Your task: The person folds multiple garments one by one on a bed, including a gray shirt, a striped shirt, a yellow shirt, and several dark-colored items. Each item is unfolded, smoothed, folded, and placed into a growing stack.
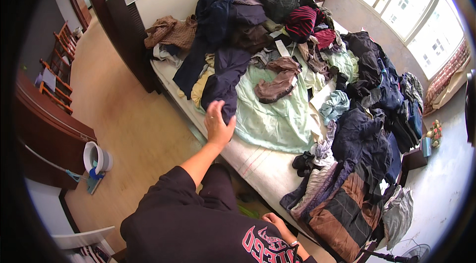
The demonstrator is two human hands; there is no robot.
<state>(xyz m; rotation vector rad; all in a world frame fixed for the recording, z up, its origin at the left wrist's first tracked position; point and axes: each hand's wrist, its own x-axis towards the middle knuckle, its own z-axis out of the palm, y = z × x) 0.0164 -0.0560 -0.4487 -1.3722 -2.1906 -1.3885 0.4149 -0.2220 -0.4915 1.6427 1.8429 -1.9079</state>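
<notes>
My left hand [218,123] reaches over the near edge of the bed, its fingers at the lower end of a dark navy garment [223,80]; whether it grips the cloth cannot be told. That garment stretches up to a big heap of dark clothes [234,17]. Low and close to my body, beside the bed's edge, is my right hand [274,220], its fingers curled and partly hidden. A pale green sheet [275,125] lies in the middle of the bed, with a crumpled brown garment [279,80] on it. Yellow cloth [202,84] shows beside the navy garment.
More clothes are piled along the bed's far right side, with a brown and black checked textile [342,214] at the lower right. The white mattress [260,166] shows along the near edge. A white bucket [97,157] and a mop stand on the floor at left. A fan [414,253] is at lower right.
</notes>
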